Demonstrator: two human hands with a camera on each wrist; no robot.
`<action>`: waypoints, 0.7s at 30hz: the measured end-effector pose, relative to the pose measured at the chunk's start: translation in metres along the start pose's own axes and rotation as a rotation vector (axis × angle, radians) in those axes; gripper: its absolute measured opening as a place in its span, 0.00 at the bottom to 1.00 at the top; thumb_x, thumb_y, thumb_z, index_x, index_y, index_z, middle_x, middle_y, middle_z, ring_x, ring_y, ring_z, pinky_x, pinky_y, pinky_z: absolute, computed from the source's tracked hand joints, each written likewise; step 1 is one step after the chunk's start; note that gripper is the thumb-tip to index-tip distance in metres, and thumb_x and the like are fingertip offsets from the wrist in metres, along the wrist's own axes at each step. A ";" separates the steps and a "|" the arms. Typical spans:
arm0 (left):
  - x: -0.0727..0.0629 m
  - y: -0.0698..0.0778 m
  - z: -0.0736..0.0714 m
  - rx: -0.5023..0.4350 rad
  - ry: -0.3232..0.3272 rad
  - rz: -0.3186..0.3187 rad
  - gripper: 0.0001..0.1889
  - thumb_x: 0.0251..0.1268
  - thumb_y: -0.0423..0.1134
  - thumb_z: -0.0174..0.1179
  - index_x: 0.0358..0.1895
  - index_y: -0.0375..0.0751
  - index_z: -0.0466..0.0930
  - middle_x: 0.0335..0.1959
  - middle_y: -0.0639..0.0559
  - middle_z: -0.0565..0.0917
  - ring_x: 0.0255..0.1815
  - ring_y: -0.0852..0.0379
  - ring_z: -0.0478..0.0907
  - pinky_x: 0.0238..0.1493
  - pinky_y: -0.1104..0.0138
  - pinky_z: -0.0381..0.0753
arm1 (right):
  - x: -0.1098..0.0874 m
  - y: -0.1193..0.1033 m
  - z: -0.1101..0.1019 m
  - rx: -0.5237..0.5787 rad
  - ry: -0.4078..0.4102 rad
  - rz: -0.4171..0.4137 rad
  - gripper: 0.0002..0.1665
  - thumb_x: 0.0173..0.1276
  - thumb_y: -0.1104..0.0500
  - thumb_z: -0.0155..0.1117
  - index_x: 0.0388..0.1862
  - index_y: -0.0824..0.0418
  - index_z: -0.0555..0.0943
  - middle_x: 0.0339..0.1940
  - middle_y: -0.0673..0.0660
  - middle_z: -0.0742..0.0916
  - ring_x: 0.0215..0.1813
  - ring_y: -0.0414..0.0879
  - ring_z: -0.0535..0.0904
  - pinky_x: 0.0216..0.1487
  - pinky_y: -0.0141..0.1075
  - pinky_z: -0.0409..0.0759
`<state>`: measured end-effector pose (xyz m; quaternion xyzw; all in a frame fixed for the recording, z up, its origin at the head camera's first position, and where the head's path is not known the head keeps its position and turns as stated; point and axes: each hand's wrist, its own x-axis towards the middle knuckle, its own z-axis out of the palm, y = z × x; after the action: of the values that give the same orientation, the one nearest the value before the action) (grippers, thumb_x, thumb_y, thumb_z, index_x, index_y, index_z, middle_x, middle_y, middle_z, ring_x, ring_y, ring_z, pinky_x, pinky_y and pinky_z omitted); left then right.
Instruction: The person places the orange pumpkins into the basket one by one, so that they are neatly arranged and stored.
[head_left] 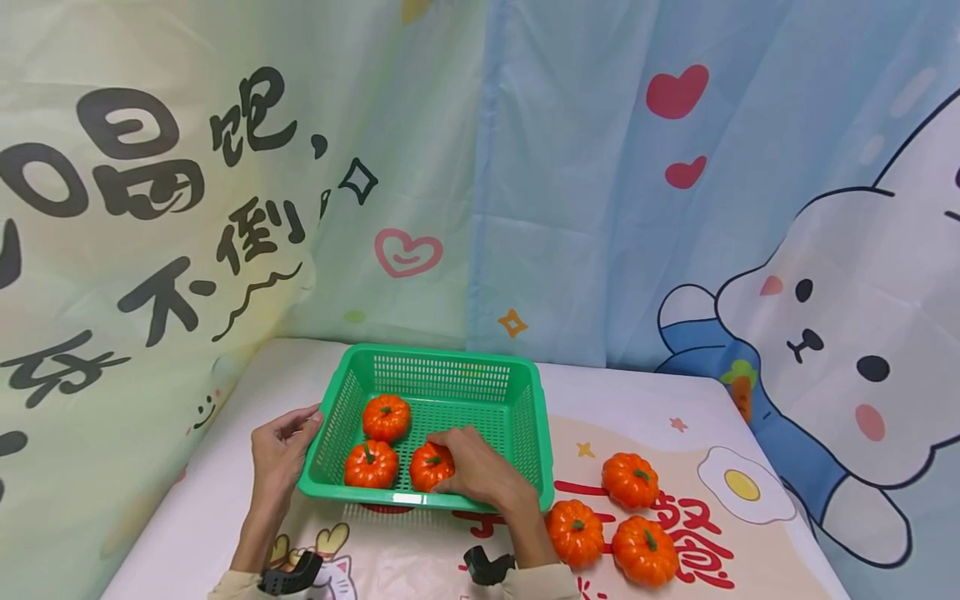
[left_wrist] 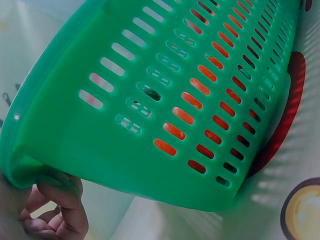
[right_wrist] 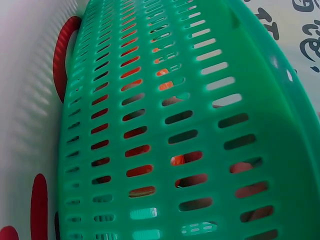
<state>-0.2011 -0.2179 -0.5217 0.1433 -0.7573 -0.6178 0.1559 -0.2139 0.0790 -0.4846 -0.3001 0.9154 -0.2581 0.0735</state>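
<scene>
A green slotted plastic basket [head_left: 442,360] sits on the table with three small orange pumpkins inside. Two of them, a rear pumpkin [head_left: 386,418] and a front pumpkin [head_left: 371,465], lie in its left part. My right hand [head_left: 483,471] reaches over the front rim and grips the third pumpkin [head_left: 431,468], partly covering it. At the basket's left side, my left hand [head_left: 279,454] pinches the rim; the left wrist view shows its curled fingers [left_wrist: 67,202] under the lip. Through the slots in the right wrist view, the right hand is mostly hidden by the basket wall [right_wrist: 200,125].
Right of the basket, three more pumpkins lie on the table: one farther back [head_left: 630,481], one near the basket [head_left: 574,533] and one in front [head_left: 645,551]. A printed cloth [head_left: 675,433] covers the table. Printed curtains [head_left: 547,183] hang behind and to the left.
</scene>
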 end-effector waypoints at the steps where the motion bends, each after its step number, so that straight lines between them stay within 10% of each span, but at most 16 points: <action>1: 0.000 0.000 0.000 -0.001 -0.001 0.000 0.17 0.80 0.39 0.66 0.63 0.32 0.88 0.39 0.51 0.90 0.31 0.67 0.82 0.35 0.77 0.83 | 0.000 0.000 0.000 0.002 -0.003 0.002 0.35 0.57 0.56 0.90 0.64 0.60 0.88 0.49 0.51 0.91 0.51 0.44 0.79 0.56 0.37 0.81; 21: -0.002 0.001 -0.001 0.015 -0.003 -0.005 0.18 0.81 0.40 0.66 0.63 0.33 0.88 0.41 0.50 0.89 0.31 0.67 0.81 0.35 0.77 0.82 | 0.004 0.005 0.004 0.037 -0.008 -0.006 0.40 0.54 0.60 0.91 0.67 0.63 0.87 0.51 0.54 0.92 0.50 0.44 0.81 0.57 0.37 0.82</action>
<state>-0.1993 -0.2178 -0.5203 0.1452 -0.7618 -0.6127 0.1522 -0.2187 0.0780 -0.4906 -0.3023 0.9093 -0.2741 0.0821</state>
